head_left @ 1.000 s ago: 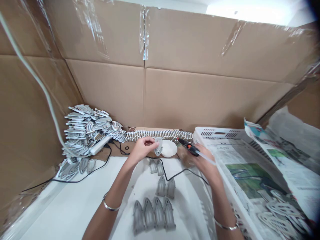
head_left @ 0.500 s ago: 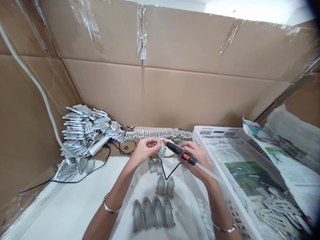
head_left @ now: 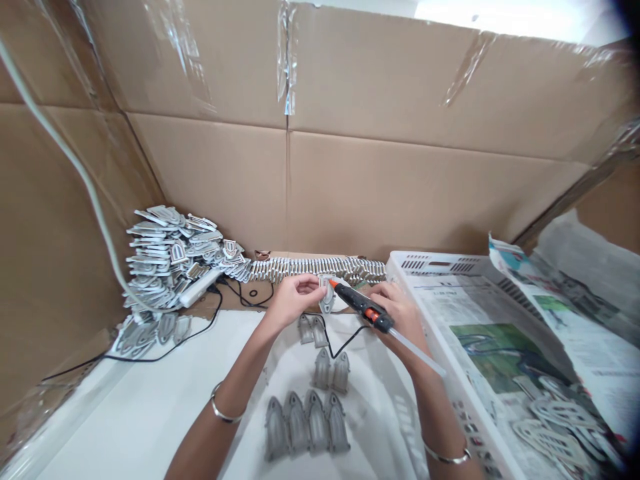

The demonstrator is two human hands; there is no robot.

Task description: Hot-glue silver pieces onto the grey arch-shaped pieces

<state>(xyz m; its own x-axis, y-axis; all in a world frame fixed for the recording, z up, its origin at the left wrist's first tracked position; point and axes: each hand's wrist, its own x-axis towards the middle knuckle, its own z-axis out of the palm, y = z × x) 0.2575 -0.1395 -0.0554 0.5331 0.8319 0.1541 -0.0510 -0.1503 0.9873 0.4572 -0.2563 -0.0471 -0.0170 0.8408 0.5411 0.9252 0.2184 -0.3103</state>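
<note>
Between its thumb and fingers my left hand point(head_left: 295, 299) pinches a small pale arched plate point(head_left: 327, 300), held upright above the far part of the white work surface. My right hand point(head_left: 396, 307) grips a black and orange glue gun point(head_left: 364, 307); its handle is mostly hidden by the fingers. The gun's orange tip is at the face of the plate, and I cannot tell if it touches. A clear glue stick point(head_left: 417, 353) juts out of the gun's back end. Below the hands, several grey translucent arched pieces point(head_left: 307, 427) lie in groups on the white surface.
At the left back rises a heap of similar plates point(head_left: 173, 257) beside a white power strip point(head_left: 200, 288) with black cables. A row of plates point(head_left: 315, 268) stands along the cardboard wall point(head_left: 340, 193). On the right, a white crate point(head_left: 425, 260) holds newspaper and loose plates point(head_left: 555, 433).
The plate and the glue gun's tip have shifted slightly right in view, and the whole scene has moved a little with the camera. Both hands keep their holds.
</note>
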